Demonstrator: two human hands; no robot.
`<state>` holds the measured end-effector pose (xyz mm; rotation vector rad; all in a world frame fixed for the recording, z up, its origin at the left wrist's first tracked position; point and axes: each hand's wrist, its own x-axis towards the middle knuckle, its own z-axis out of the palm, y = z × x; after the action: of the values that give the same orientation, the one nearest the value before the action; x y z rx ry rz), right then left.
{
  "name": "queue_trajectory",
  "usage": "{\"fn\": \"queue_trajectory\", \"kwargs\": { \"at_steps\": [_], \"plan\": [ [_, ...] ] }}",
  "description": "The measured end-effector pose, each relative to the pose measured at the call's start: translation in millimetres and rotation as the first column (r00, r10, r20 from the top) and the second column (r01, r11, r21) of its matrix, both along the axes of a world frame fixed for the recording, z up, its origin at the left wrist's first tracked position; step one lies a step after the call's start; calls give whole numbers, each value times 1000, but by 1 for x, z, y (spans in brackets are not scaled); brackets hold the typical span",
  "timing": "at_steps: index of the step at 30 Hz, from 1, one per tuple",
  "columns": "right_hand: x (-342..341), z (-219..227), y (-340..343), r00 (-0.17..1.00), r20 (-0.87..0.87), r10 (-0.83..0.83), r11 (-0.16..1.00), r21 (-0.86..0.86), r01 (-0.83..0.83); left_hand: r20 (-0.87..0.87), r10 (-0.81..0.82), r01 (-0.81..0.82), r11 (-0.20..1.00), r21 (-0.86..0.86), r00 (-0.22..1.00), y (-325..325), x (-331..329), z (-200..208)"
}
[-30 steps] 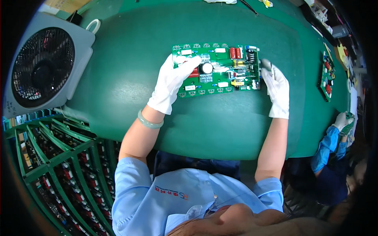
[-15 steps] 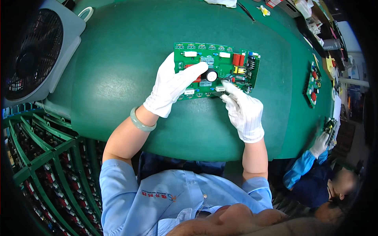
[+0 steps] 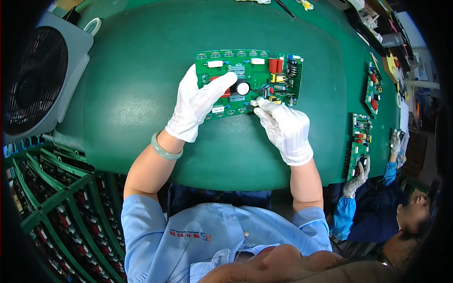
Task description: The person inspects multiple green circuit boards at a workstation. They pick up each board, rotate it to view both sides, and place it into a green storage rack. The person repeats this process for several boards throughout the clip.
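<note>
A green circuit board [image 3: 262, 80] carries red, white, yellow and black parts above the green table mat. My left hand [image 3: 193, 101], in a white striped glove, grips the board's left side. Its thumb lies across the face against a black round component with a white top [image 3: 242, 87], and the other fingers are mostly hidden. At the board's lower edge, right of that component, my right hand [image 3: 282, 125], gloved too, is closed in a pinch. A small dark thing shows at its fingertips, too small to name. Black wire runs from the round component toward the right-hand parts.
A grey box fan [image 3: 71, 70] stands at the left. Below it, a green rack [image 3: 61, 186] holds several boards. On the right, a co-worker's gloved hand [image 3: 357, 181] touches another circuit board [image 3: 361, 141]; a further board [image 3: 373, 89] lies behind it.
My right fingers have drawn together at the board's lower edge, slightly left along it. The co-worker's board now lies on the table at right, with one hand on it. The view has shifted slightly.
</note>
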<state>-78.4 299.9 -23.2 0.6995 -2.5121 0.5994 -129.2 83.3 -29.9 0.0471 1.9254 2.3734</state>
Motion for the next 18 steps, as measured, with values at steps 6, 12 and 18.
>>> {"fn": "queue_trajectory", "kwargs": {
  "at_steps": [6,12,18],
  "plan": [
    [-1,1,3,999,-12,41,999,30,-41,17,-11,11,1000,5,1000,1,2,6],
    [0,2,3,998,4,62,998,-1,-62,25,-11,11,1000,-18,1000,0,2,6],
    [-2,3,7,998,-54,17,1000,-23,-18,52,-10,10,1000,4,999,1,0,6]
  ]
}}
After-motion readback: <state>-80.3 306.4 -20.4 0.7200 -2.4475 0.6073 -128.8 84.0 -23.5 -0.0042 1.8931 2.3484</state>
